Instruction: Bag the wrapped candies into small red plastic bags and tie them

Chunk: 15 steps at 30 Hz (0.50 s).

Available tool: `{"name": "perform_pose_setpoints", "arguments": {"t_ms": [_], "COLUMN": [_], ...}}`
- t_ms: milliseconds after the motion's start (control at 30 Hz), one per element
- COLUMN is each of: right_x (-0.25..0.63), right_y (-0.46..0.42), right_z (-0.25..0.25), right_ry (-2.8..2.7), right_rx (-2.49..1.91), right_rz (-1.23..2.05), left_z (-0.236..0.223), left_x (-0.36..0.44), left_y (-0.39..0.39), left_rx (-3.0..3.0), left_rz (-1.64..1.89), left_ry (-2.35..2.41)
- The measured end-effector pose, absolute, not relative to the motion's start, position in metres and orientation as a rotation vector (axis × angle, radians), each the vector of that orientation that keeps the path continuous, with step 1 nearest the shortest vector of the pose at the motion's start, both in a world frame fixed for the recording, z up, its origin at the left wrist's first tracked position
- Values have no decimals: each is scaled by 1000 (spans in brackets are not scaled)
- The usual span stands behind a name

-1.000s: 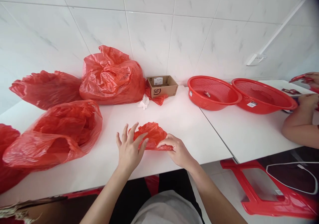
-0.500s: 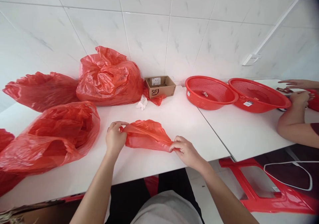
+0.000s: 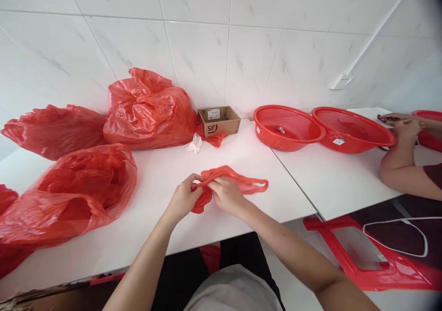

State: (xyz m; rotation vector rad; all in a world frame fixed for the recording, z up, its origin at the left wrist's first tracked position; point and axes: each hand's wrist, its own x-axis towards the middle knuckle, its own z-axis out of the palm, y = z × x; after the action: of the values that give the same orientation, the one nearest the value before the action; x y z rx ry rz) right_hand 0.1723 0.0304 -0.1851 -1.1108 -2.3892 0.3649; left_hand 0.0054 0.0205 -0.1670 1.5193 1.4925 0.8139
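A thin red plastic bag [image 3: 238, 178] lies bunched just above the white table [image 3: 165, 237], one loop handle stretching out to the right. My left hand [image 3: 186, 193] pinches the bag's left end between thumb and fingers. Close beside it, my right hand [image 3: 226, 193] has its fingers closed on the gathered middle of the bag; some fingertips are hidden behind the plastic. On the left sits a large open red bag [image 3: 79, 186] stuffed with more crumpled red plastic.
Behind it are a full, gathered red bag [image 3: 148, 113] and a flatter red bag [image 3: 51, 129]. A small cardboard box [image 3: 224, 126] and crumpled white tissue [image 3: 195, 143] stand near the wall. Two red baskets [image 3: 290, 138] are at right, before a co-worker's arm [image 3: 400, 163]. A red stool [image 3: 355, 265] is below.
My hands have come together. The bag, earlier stretched wide between them, is now bunched, with a handle extending right. The co-worker's hands have also moved.
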Motion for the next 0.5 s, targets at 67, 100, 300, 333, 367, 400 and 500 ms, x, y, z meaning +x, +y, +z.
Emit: {"name": "perform_pose_setpoints", "arguments": {"t_ms": [67, 100, 300, 333, 367, 400, 500], "right_x": [178, 183, 220, 222, 223, 222, 215], "right_y": [53, 61, 57, 52, 47, 43, 32], "right_z": [-187, -185, -160, -157, -155, -155, -154], "right_ry": [-2583, -2663, -2896, -2934, -2967, -2990, -2953], "right_rx": [-1198, -1223, -1297, -1310, -1326, -1339, -1344], "right_rz": [273, 258, 420, 470, 519, 559, 545], "left_z": [-166, -167, -180, -181, -180, -178, -165], "left_x": [2, -4, -78, -87, -91, -91, -64], "left_y": [15, 15, 40, 45, 48, 48, 33], "left_rx": [1504, 1497, 1369, 1354, 1360, 1390, 1556], "left_rz": [801, 815, 1285, 1344, 1370, 1366, 1311], "left_ry": [1430, 1421, 1757, 1814, 1853, 1876, 1913]}}
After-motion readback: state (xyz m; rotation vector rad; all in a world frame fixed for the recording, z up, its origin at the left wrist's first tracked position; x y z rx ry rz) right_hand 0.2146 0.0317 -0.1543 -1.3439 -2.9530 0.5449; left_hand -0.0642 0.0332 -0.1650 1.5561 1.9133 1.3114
